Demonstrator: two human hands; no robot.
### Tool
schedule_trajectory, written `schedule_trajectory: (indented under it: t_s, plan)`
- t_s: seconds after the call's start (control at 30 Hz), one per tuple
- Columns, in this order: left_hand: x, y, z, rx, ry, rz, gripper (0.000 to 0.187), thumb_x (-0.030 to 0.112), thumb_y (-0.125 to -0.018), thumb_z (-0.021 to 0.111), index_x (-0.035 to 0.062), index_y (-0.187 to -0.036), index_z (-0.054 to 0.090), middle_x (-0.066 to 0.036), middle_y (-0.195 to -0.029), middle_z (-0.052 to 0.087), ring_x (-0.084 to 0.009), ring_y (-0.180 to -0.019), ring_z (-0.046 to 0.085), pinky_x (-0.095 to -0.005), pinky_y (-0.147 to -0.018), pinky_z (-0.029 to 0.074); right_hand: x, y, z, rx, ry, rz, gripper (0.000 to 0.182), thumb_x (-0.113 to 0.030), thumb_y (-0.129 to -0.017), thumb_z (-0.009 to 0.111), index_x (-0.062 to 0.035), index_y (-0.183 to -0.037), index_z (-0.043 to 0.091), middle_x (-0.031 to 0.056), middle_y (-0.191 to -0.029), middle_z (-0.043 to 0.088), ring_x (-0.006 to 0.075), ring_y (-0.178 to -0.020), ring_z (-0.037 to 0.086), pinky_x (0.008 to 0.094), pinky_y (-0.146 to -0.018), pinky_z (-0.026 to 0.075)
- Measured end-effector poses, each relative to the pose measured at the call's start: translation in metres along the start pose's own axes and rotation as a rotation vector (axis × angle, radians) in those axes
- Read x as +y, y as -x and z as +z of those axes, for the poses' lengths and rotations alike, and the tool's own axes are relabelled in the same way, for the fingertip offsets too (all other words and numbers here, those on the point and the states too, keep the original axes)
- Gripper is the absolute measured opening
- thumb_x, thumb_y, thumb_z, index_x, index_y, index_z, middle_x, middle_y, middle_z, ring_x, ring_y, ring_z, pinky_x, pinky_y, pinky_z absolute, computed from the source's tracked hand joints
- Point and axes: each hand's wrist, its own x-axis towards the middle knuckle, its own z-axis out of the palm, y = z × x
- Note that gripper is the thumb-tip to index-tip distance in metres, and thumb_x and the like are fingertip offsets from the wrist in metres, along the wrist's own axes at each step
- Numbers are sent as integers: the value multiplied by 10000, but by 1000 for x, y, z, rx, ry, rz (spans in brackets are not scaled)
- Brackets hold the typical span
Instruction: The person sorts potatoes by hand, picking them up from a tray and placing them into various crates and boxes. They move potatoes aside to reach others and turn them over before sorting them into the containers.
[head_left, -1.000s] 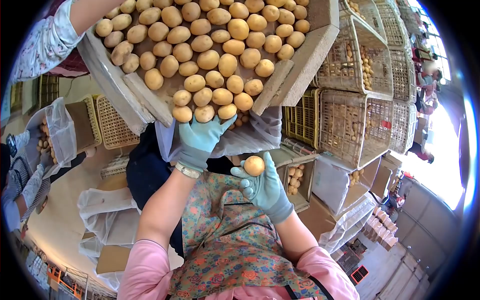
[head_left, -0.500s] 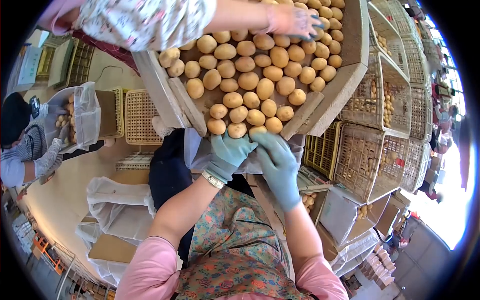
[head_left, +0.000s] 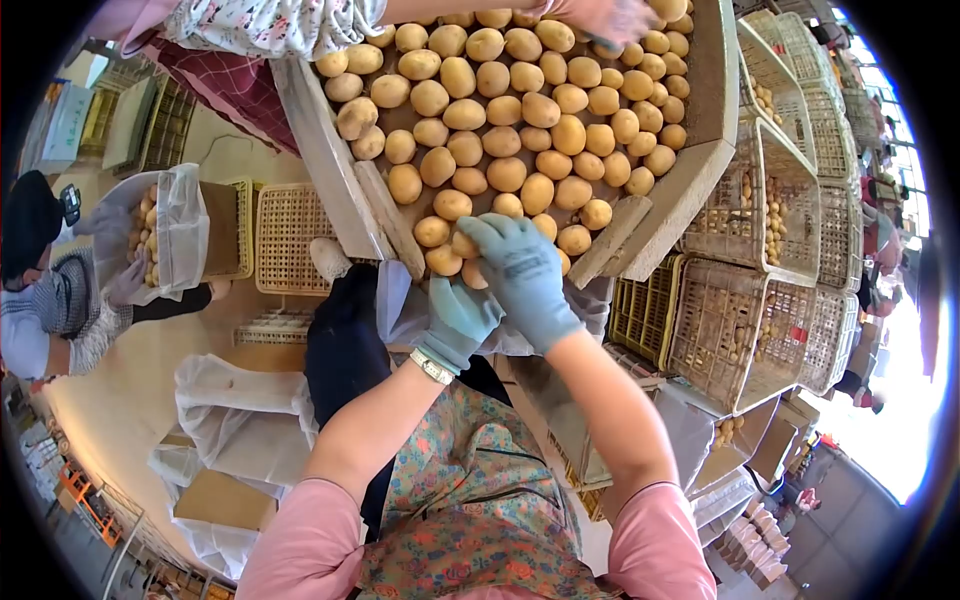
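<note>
Round yellow-brown potatoes (head_left: 506, 174) lie spread over a wooden sorting table (head_left: 705, 165) that narrows toward me. My left hand (head_left: 462, 318), in a grey-green glove with a watch at the wrist, is at the narrow outlet, with its fingers curled up against the nearest potatoes. My right hand (head_left: 522, 275), in a matching glove, reaches over the lowest potatoes, its fingers bent down around a potato (head_left: 464, 246) just above the left hand. A plastic-lined opening (head_left: 400, 305) hangs below the outlet, partly hidden by my hands.
A co-worker's hand (head_left: 605, 18) reaches over the potatoes at the top. Another person (head_left: 50, 260) handles a lined box of potatoes (head_left: 165, 235) at the left. Stacked crates (head_left: 720, 330) stand at the right. Lined boxes (head_left: 235, 420) and a yellow crate (head_left: 290, 240) are at the lower and middle left.
My right hand has moved up and left onto the potatoes. My left hand has dropped slightly. The co-worker's arm has shifted upward in view, and the potatoes lie in a different arrangement.
</note>
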Motion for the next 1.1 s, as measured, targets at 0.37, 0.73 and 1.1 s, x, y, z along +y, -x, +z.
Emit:
schedule_trajectory:
  t_s: [0.37,0.73,1.1]
  plan:
    - [-4,1,-2,-146,-51,-41,726,677,-1034,356,56,-1375,514,-190,-1341,583,-333,-1227,607,-481,-1036,542,-42,78,-38,-37,-1699,540,621,-252,-1066,625,-24,-1601,409,84,-1344,607,164,-1184,613,305,-1034,501]
    - [-14,28,36,-135,111,-125,596,565,-1078,401,144,-1492,476,-96,-1387,611,-209,-1288,611,-442,-1128,505,-46,95,-12,19,-2380,714,564,-334,-1071,568,-37,-1539,458,136,-1277,664,231,-1024,695,388,-874,602]
    - [-1,0,11,-369,-44,-138,621,561,-1084,335,106,-1499,418,-150,-1494,509,-361,-1390,504,-521,-1178,437,-42,111,5,242,-1251,596,575,42,-842,841,-24,-1371,626,24,-1273,588,134,-1194,607,301,-1023,554]
